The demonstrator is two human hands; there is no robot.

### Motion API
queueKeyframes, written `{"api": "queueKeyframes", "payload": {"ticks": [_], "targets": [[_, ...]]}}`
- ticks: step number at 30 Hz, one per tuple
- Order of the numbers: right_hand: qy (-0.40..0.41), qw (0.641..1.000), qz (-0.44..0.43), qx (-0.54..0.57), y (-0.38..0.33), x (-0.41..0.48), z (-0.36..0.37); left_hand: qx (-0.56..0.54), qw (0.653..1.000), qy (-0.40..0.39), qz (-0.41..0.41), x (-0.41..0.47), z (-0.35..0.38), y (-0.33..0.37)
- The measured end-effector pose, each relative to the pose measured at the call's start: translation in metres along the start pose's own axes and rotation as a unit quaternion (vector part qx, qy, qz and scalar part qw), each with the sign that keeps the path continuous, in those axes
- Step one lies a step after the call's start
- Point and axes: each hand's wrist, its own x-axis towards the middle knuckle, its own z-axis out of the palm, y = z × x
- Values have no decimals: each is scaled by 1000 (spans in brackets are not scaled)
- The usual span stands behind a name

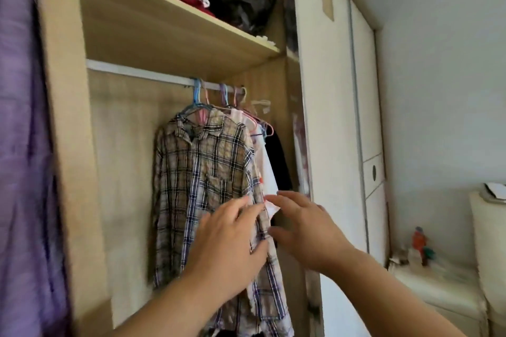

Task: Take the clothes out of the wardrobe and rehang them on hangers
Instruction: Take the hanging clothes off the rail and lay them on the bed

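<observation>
Left hand (227,243) and right hand (306,230), each grip wide, at plaid shirt (197,172).

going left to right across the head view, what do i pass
purple cloth, plaid shirt, white garment, black garment, white door, figurine

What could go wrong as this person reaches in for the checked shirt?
1. Both the left hand and the right hand are low on the checked shirt, far below its blue hanger. A tug from there might pull the shirt askew or unhook the hanger from the rail.
2. The other hangers crowd close beside it, so hooks could tangle and drag the white garment along.
</observation>
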Motion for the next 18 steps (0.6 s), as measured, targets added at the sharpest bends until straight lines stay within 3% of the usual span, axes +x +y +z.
{"api": "queueKeyframes", "payload": {"ticks": [5,10,18], "targets": [[6,995,-88,34,29,86,-4,110,989,41,-88,46,-19,-26],[-6,988,-148,49,42,176,-8,244,954,92,-150,75,-71,-51],[2,979,-187,80,29,279,6,452,860,206,-118,84,-151,-70]]}}
